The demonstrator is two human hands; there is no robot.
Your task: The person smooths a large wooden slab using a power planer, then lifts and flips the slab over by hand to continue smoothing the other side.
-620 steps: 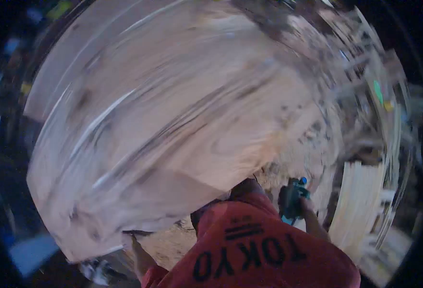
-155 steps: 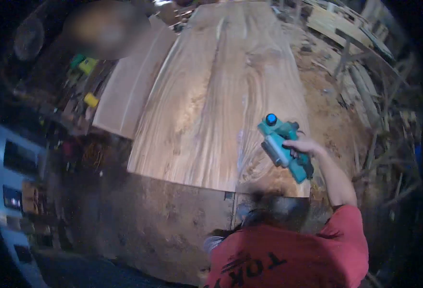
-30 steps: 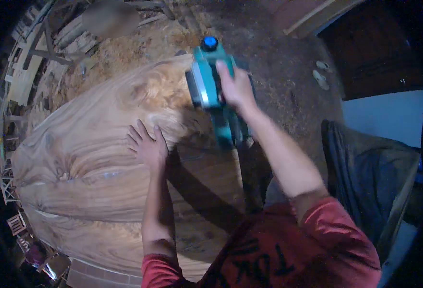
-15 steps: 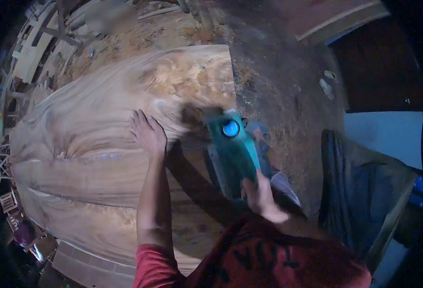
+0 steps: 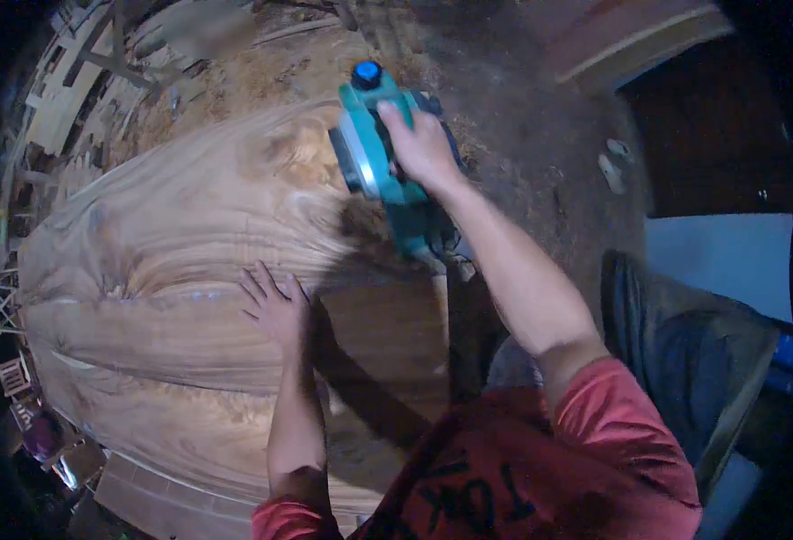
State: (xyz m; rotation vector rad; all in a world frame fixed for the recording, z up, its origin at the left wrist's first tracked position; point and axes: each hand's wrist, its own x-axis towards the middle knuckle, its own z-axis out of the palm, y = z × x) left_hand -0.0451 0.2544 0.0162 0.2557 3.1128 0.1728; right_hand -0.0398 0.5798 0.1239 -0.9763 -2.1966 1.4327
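Observation:
My right hand is wrapped around the handle of a teal electric planer with a blue front knob. The planer overlaps the far right end of a broad wooden slab, and its rear part lies in shadow. On the slab's middle, my left hand rests flat with fingers spread. Swirling dark grain and a lighter, knotty patch run across the wood. The shadow of the planer and my arm falls over the slab's right side.
Sawdust and shavings cover the dirt floor. Scrap boards are piled at the far left. A pair of slippers lies to the right, near a dark cabinet. Dark cloth hangs close on my right.
My right hand has carried the planer forward, away from my body, to the slab's far right end. My left hand has shifted slightly back toward me, still flat on the wood.

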